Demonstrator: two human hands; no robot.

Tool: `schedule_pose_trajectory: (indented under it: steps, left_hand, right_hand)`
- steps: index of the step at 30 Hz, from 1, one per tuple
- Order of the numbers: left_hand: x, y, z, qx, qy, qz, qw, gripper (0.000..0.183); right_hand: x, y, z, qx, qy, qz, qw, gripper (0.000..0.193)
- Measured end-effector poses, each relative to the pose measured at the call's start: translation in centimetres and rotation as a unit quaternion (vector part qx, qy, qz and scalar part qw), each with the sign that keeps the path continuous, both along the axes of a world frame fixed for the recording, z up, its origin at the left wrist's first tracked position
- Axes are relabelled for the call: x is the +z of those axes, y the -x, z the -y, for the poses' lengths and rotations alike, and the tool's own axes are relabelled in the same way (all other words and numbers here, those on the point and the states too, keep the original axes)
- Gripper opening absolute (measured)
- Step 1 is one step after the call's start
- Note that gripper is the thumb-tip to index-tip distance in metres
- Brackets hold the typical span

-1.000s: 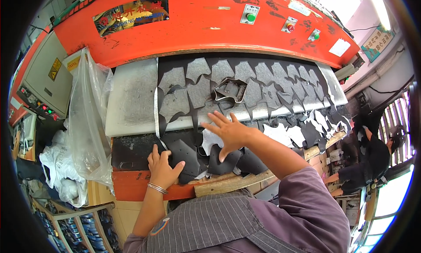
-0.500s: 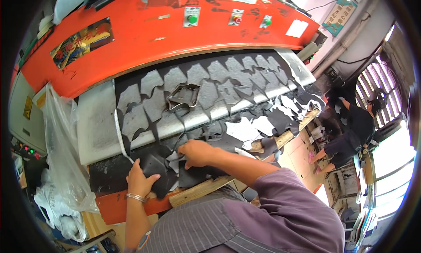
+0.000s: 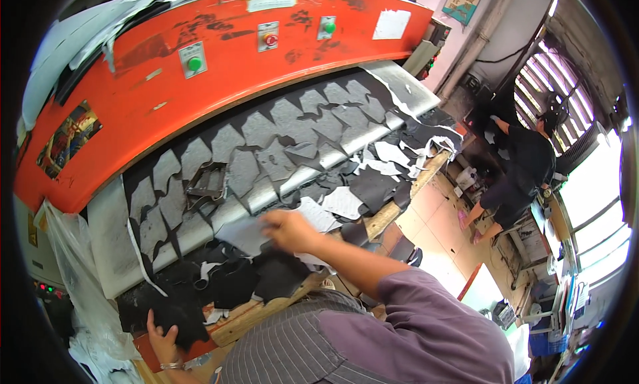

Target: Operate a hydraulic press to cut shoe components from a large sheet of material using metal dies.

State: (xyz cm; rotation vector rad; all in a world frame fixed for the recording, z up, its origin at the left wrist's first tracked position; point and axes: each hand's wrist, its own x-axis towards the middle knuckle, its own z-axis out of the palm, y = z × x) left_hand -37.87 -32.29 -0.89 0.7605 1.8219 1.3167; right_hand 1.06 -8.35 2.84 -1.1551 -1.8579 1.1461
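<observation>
Head view: A worker in a purple shirt and striped apron leans over the bed of an orange cutting press [image 3: 219, 84], where rows of grey cut pieces [image 3: 266, 144] lie across a dark sheet. The right hand [image 3: 287, 229] reaches out over the front of the bed with its fingers closed on a pale grey piece [image 3: 243, 236], blurred by motion. The left hand [image 3: 162, 339], low at the near edge and well apart from the right, rests open-fingered against a black piece [image 3: 176, 314] among dark scraps. A metal cutting die [image 3: 208, 183] sits on the bed just beyond the right hand.

Judged from this, the loose offcuts [image 3: 373, 178] heaped along the wooden edge [image 3: 393, 207] could slide to the floor if brushed by a sleeve. A hasty pull might also drag neighbouring pieces out of their rows. A second person [image 3: 516, 174] stands well clear by the window.
</observation>
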Motion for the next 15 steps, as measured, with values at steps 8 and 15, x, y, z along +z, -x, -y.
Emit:
schedule_pose_trajectory:
  steps: [8, 15]
  left_hand:
    - [0.1, -0.6, 4.1, 0.183, -0.124, -0.064, 0.973, 0.069]
    - [5.8, -11.2, 0.5, 0.245, 0.007, -0.571, 0.784, 0.024]
  right_hand:
    - [-3.7, -30.6, -16.1, -0.374, 0.053, 0.295, 0.878, 0.055]
    - [-5.1, -35.9, -15.3, -0.402, 0.102, 0.457, 0.787, 0.051]
